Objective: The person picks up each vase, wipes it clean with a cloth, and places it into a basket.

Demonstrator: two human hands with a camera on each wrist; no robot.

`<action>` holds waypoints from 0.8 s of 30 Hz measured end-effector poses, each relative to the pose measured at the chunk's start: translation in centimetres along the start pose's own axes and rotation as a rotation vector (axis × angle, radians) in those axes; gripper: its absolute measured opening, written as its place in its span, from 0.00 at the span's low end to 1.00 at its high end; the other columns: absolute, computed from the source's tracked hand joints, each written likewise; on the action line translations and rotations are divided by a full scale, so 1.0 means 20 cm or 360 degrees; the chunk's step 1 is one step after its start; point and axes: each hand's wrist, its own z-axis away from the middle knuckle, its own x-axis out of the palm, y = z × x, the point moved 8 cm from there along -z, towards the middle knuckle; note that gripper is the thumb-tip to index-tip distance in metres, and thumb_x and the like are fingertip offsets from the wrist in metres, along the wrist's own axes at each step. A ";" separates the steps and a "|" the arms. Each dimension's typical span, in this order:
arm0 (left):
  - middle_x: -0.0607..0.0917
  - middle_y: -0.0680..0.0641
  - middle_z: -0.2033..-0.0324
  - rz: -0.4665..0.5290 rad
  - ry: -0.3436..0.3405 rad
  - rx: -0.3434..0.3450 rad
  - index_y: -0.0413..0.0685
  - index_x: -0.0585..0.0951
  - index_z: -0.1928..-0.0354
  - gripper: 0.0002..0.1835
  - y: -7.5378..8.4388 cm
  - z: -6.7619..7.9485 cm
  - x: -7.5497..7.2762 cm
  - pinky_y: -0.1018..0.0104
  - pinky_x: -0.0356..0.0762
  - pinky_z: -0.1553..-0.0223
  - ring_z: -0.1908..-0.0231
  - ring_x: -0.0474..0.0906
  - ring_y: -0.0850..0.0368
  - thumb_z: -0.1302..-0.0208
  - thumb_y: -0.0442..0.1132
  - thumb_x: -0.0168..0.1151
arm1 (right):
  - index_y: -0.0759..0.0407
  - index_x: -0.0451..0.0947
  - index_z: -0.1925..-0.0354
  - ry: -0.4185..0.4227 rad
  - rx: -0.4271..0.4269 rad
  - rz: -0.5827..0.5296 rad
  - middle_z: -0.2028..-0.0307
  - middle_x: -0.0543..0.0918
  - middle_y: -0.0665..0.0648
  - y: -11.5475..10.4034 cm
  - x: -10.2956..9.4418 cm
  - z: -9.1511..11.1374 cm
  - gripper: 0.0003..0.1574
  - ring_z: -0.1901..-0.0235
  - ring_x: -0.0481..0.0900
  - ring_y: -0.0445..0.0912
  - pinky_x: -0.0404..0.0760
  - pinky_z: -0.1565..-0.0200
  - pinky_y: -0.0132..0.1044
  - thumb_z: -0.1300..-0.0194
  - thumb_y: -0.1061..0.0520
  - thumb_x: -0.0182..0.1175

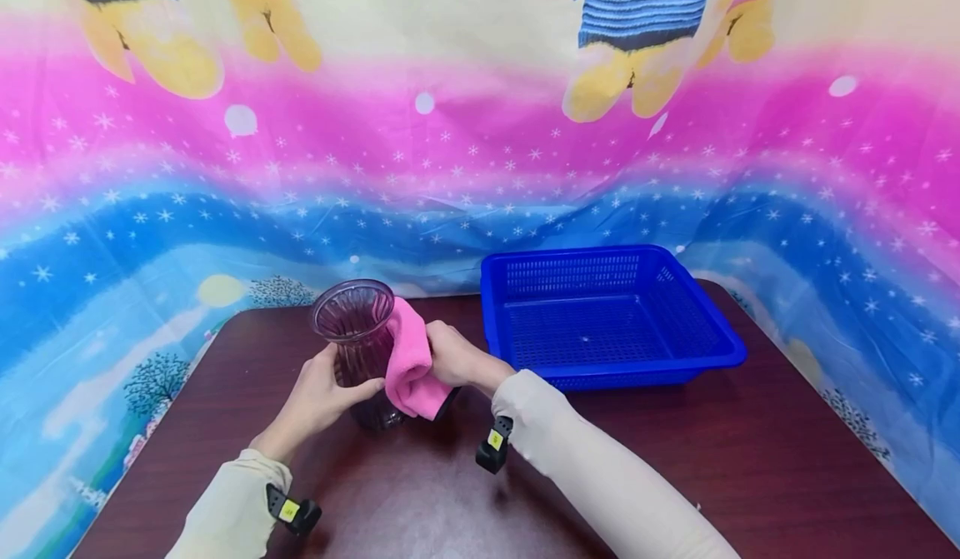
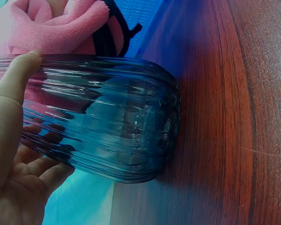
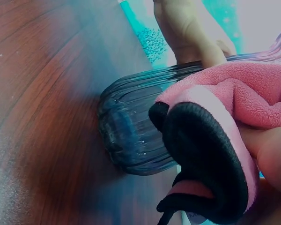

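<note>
A purple-tinted ribbed glass vase [image 1: 362, 357] with a flared rim stands upright on the dark wooden table. My left hand [image 1: 318, 392] grips its body from the left, thumb across the front and fingers around the far side. On the vase's right side, my right hand [image 1: 454, 354] holds a pink cloth [image 1: 411, 363] against the glass. The cloth is bunched and has a black edge, plain in the right wrist view [image 3: 203, 150]. In the left wrist view, the clear lower part of the vase [image 2: 131, 122] meets the tabletop. Right fingertips are hidden by the cloth.
A blue plastic basket [image 1: 723, 351] with perforated walls stands at the back right of the table [image 1: 420, 501], just beyond my right wrist. A patterned curtain [image 1: 420, 159] hangs behind the table and along its sides.
</note>
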 end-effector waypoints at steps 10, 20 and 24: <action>0.88 0.36 0.53 -0.0021 0.0013 -0.0026 0.37 0.75 0.42 0.36 0.00 0.00 -0.01 0.48 0.83 0.50 0.52 0.86 0.43 0.46 0.50 0.77 | 0.61 0.80 0.70 -0.0039 0.0056 0.0005 0.71 0.86 0.59 0.05 0.05 0.01 0.03 0.73 0.75 0.39 0.77 0.68 0.28 0.42 0.65 0.67; 0.89 0.37 0.55 -0.0038 0.0014 -0.0041 0.37 0.75 0.43 0.35 0.00 0.00 -0.01 0.50 0.83 0.51 0.54 0.86 0.45 0.47 0.51 0.78 | 0.61 0.79 0.73 -0.0061 0.0099 0.0043 0.73 0.85 0.59 0.09 0.09 0.04 0.06 0.74 0.74 0.41 0.76 0.69 0.30 0.42 0.65 0.67; 0.89 0.37 0.55 -0.0045 0.0017 -0.0048 0.37 0.76 0.44 0.35 0.00 0.00 0.00 0.50 0.83 0.52 0.55 0.86 0.46 0.47 0.51 0.78 | 0.61 0.79 0.74 -0.0067 0.0123 0.0081 0.73 0.85 0.58 0.11 0.11 0.05 0.06 0.74 0.74 0.42 0.76 0.70 0.31 0.42 0.65 0.67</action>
